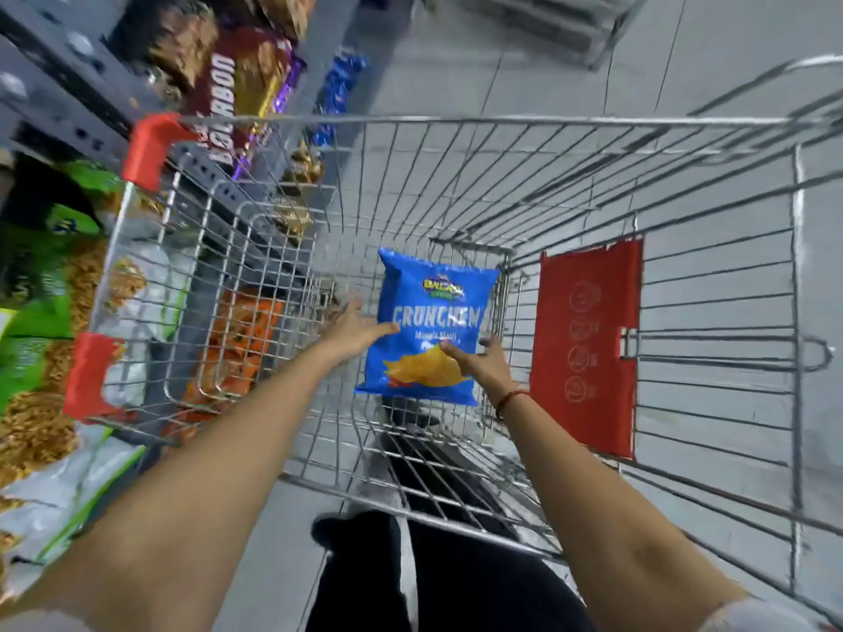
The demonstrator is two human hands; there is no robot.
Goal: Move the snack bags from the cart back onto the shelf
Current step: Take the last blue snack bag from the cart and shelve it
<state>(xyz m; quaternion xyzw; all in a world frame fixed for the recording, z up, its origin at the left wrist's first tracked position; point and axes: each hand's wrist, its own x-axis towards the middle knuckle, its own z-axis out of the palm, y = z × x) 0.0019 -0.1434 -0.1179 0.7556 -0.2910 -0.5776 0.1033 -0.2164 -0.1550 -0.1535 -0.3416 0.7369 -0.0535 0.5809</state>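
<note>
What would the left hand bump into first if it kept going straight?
The blue chip bag. The left hand points right at it, fingertips already at its edge, though depth is hard to judge.

We have two bare forearms, with no sleeves showing past the elbows. Around the wrist of our right hand runs a thin red thread bracelet. Our left hand wears nothing. At the near edge we see our black trousers and a dark shoe.

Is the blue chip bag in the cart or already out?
In: the blue chip bag sits inside the cart, left hand and right hand touching its sides.
</note>
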